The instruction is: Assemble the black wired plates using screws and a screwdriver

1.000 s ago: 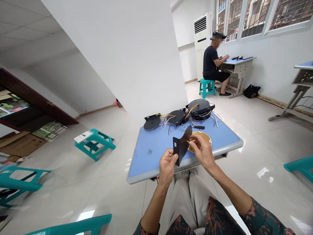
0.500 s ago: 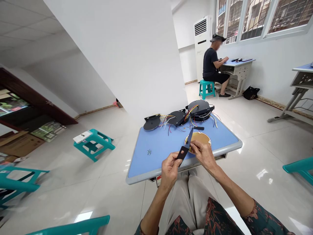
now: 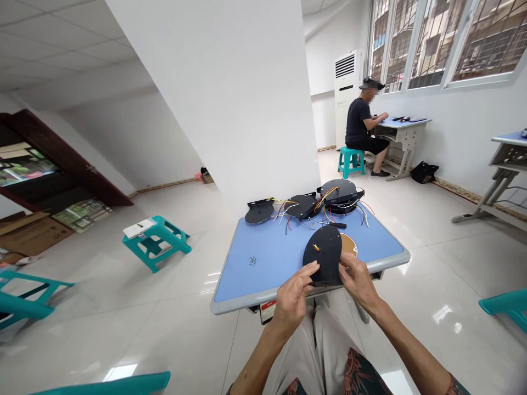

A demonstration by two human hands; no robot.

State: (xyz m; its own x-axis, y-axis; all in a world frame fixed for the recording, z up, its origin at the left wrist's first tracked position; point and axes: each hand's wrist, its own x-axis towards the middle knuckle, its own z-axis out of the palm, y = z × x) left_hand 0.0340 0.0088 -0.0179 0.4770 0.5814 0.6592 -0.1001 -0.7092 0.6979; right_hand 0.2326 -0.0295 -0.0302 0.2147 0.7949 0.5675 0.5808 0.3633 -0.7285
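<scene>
I hold a black round metal plate (image 3: 324, 252) upright over the near edge of the blue table (image 3: 272, 258), its flat face toward me. My left hand (image 3: 293, 296) grips its lower left edge. My right hand (image 3: 359, 281) grips its lower right edge. Short coloured wire ends show at a hole in the plate. Behind it a golden disc (image 3: 349, 244) lies on the table, mostly hidden.
Several black round units with coloured wires (image 3: 325, 197) lie at the table's far edge, one black disc (image 3: 259, 211) at far left. Small screws (image 3: 252, 260) lie near the left. Teal stools (image 3: 156, 241) stand around. Another person (image 3: 362, 126) sits at a far desk.
The plate turned from edge-on to face-on toward me and came lower. Both hands shifted to its bottom edge. My head tilted, shifting the view.
</scene>
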